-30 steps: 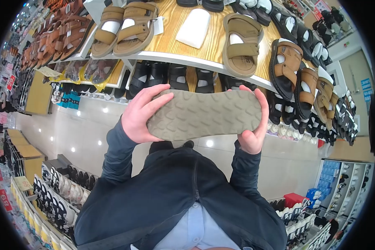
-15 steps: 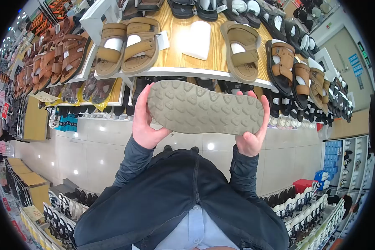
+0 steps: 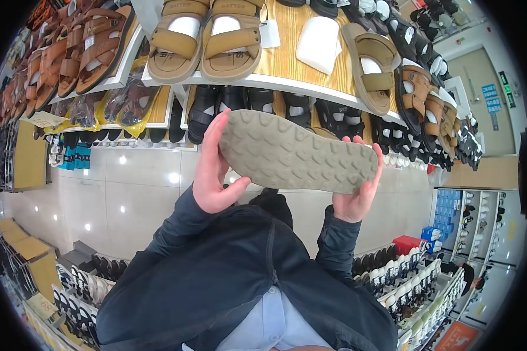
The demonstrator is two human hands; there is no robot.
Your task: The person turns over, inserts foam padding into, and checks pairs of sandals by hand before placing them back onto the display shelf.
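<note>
A sandal (image 3: 298,153) is held up level in front of my chest, its olive-grey treaded sole turned toward me; its upper side is hidden. My left hand (image 3: 212,175) grips the wider end, with the thumb at the lower edge and the fingers behind. At the narrower end, my right hand (image 3: 357,196) closes round the edge, fingertips showing above it. Beyond, on the wooden shelf (image 3: 287,55), stand a pair of tan sandals (image 3: 233,41) with a white tag, a white paper stuffing roll (image 3: 318,45) and a single tan sandal (image 3: 372,67).
Brown sandals (image 3: 102,47) line the shelf at the left, and black sandals (image 3: 205,108) fill the lower shelf. Racks of shoes (image 3: 401,281) stand on both sides behind me. Shiny floor tiles (image 3: 140,205) lie below, and a door (image 3: 486,93) is at the far right.
The view has moved closer to the shelf, with the tan sandals larger now. The held sandal has tilted, its right end lower. One dark leg now shows stepped forward below my hands.
</note>
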